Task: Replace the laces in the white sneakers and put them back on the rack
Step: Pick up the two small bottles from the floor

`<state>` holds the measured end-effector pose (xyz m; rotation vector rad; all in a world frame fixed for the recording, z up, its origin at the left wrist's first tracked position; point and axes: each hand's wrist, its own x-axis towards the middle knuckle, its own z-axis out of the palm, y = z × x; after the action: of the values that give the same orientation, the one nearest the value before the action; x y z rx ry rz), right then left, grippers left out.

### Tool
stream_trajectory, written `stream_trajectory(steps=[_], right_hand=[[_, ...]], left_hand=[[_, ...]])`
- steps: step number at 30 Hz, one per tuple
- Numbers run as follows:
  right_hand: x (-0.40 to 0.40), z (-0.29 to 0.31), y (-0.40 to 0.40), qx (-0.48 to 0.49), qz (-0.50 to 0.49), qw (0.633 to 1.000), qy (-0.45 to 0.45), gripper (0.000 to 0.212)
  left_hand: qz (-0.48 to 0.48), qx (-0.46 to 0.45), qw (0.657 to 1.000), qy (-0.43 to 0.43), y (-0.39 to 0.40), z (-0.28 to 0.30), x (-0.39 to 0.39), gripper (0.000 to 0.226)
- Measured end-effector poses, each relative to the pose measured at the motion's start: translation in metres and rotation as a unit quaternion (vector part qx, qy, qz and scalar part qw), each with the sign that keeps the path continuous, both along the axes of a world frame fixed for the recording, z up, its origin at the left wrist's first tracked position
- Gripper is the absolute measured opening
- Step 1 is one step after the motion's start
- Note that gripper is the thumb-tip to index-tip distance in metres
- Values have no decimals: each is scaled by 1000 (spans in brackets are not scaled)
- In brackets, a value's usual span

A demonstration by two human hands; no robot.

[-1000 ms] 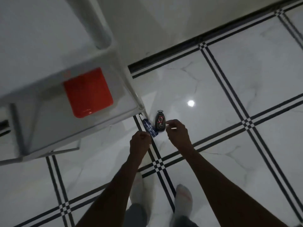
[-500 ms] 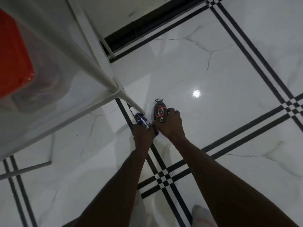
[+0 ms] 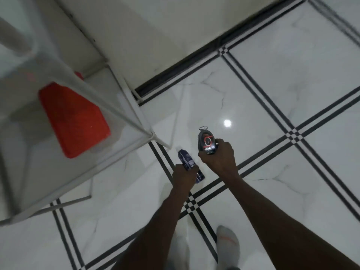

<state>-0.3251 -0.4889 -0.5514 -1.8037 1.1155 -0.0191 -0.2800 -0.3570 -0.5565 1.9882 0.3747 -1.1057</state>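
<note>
Black oval pack (image 3: 207, 143) gripped by right hand (image 3: 219, 158), blue pack (image 3: 187, 160) in left hand (image 3: 184, 175)

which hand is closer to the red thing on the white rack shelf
Left. The left hand, gripping a dark blue packet, sits just right of the rack's corner and nearer the red object. The right hand, holding a black oval packet, is farther right.
</note>
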Motion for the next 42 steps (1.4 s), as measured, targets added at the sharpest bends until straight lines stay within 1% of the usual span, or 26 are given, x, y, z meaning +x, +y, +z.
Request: stream_trajectory(steps=[1, 2, 3, 5, 6, 7, 8, 10, 11, 14, 18, 21, 24, 26, 29, 32, 34, 38, 42], right_hand=[[1, 32, -11, -7, -3, 1000, -12, 32], [2, 57, -16, -10, -8, 1000, -15, 31], [4, 86, -25, -23, -11, 999, -27, 31], [11, 141, -39, -45, -10, 998, -47, 34], [24, 182, -51, -47, -5, 997, -60, 35], [31, 206, -56, -43, -3, 997, -68, 36], [45, 246, -66, -45, -4, 995, -88, 36], [65, 319, -78, -46, -7, 991, -124, 34], [84, 371, -89, -57, -2, 985, -161, 32], [118, 446, -99, -90, 18, 974, -205, 29], [170, 562, -114, -129, 26, 961, -243, 33], [212, 622, -118, -153, 47, 953, -259, 38], [253, 656, -122, -165, 59, 949, -260, 41], [284, 672, -124, -169, 71, 948, -258, 41], [333, 676, -129, -163, 83, 951, -247, 42], [384, 668, -136, -163, 94, 953, -238, 42], [416, 654, -138, -160, 101, 955, -228, 41], [468, 628, -141, -165, 107, 962, -189, 44], [493, 597, -150, -188, 114, 965, -141, 53]], left_hand=[[0, -9, 1000, -15, -7, 24, 2, 62], [-9, -20, 999, -31, -13, 48, 4, 63], [-30, -34, 997, -55, -23, 82, 7, 59], [-50, -52, 991, -112, -39, 150, 20, 40], [-47, -62, 988, -136, -49, 193, 35, 29], [-49, -67, 985, -153, -55, 221, 45, 23], [-50, -81, 979, -181, -65, 262, 63, 22], [-47, -104, 966, -230, -77, 331, 90, 23], [-47, -117, 955, -268, -86, 381, 112, 25], [-28, -114, 935, -336, -93, 456, 148, 31], [0, -147, 900, -411, -96, 572, 195, 31], [9, -159, 874, -459, -98, 634, 231, 33], [15, -153, 853, -500, -100, 669, 265, 35], [29, -152, 842, -517, -104, 684, 292, 32], [47, -153, 831, -533, -110, 686, 337, 30], [61, -141, 825, -545, -121, 670, 381, 31], [71, -127, 826, -544, -127, 653, 405, 32], [88, -101, 821, -555, -142, 623, 444, 32], [97, -64, 835, -538, -150, 603, 461, 23]])
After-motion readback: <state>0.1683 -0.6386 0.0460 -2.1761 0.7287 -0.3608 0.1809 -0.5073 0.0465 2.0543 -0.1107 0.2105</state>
